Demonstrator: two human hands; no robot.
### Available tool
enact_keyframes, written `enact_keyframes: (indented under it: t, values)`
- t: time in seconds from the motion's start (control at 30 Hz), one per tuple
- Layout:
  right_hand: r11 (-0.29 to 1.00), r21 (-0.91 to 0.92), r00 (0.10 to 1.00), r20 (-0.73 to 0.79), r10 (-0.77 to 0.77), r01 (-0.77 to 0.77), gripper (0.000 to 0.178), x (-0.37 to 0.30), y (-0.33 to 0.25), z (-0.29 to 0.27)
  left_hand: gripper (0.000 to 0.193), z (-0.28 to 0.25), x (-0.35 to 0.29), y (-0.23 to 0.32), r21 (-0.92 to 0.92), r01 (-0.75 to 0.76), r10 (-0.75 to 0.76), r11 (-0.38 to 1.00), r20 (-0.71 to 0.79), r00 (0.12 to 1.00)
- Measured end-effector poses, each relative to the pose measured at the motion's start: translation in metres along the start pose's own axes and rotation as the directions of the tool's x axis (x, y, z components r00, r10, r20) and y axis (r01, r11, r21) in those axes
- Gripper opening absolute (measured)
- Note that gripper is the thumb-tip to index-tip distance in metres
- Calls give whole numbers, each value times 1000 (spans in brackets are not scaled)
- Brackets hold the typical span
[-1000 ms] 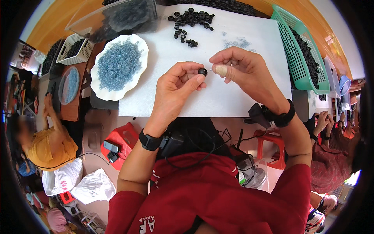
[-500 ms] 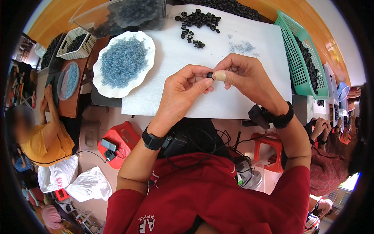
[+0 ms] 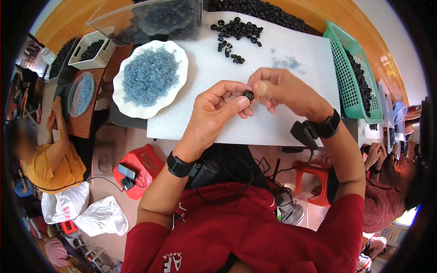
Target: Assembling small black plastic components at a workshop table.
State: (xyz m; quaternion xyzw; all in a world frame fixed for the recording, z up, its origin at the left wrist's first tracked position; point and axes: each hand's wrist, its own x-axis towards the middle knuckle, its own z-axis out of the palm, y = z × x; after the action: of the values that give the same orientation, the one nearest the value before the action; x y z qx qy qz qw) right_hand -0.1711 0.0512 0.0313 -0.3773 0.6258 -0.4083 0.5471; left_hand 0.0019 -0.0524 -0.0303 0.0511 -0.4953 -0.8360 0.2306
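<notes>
Above the white foam sheet [image 3: 205, 118], my left hand [image 3: 216, 109] pinches a small round black part [image 3: 248, 94] with a hole in it, between thumb and fingertips. Close at its right is my right hand [image 3: 284, 91], thumb and fingers bent and smeared by motion; whether anything is between them cannot be made out. A pale covering wraps the tip of the right thumb. Beyond the hands lies a loose pile of similar black parts [image 3: 239, 29], and right of it a thin scatter of tiny clear-blue pieces [image 3: 287, 63].
A scalloped white plate [image 3: 118, 93] heaped with clear-blue pieces stands left. Behind it is a clear bin [image 3: 150, 20] of black parts. A green basket [image 3: 353, 100] of black parts borders the right side. People sit at both sides; a red stool [image 3: 141, 170] stands lower left.
My right hand has pulled slightly right, off the black part, which now sits turned with its hole showing in my left fingers. The view has shifted a little.
</notes>
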Motion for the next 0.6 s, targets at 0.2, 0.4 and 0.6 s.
enact_keyframes:
  t: [0.2,0.4,0.6]
  values:
    - [868,-494,908,-343,-242,45,29,37,-3,-21,24,-2,2,-1,-6,-2,1,1000,-22,1000]
    - [620,-782,860,-272,-432,64,27,64,10,-20,23,-1,2,-1,3,-10,10,1000,-32,999]
    - [647,-745,858,-219,-465,161,24,49,4,-15,23,-1,1,-2,-13,-29,29,999,-38,999]
